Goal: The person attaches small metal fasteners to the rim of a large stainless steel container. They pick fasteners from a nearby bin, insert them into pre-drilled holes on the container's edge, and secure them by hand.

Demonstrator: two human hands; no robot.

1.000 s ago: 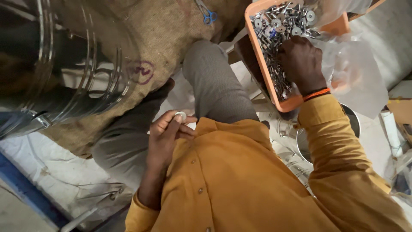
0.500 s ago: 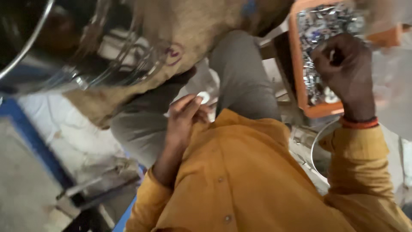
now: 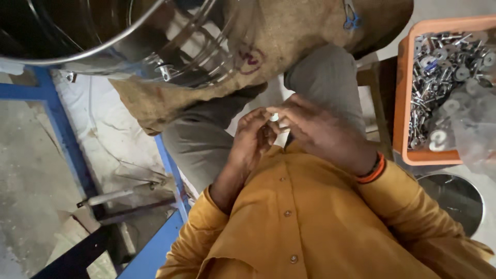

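My left hand (image 3: 254, 138) and my right hand (image 3: 315, 129) meet over my lap, fingertips pinched together on a small white and metal part (image 3: 274, 117). Both hands touch that part; its shape is mostly hidden by my fingers. An orange band sits on my right wrist. At the right stands an orange tray (image 3: 402, 93) filled with several metal bolts and washers (image 3: 439, 67), apart from both hands. My mustard shirt fills the lower middle.
A large shiny steel drum (image 3: 103, 36) lies at the upper left on brown burlap (image 3: 289, 36). A blue metal frame (image 3: 62, 124) runs down the left. A clear plastic bag (image 3: 475, 124) overlaps the tray. A round steel lid (image 3: 454, 199) lies at lower right.
My right hand left the orange tray and came to my lap, joining my left hand on the small part. The view shifted, bringing the drum and blue frame closer.
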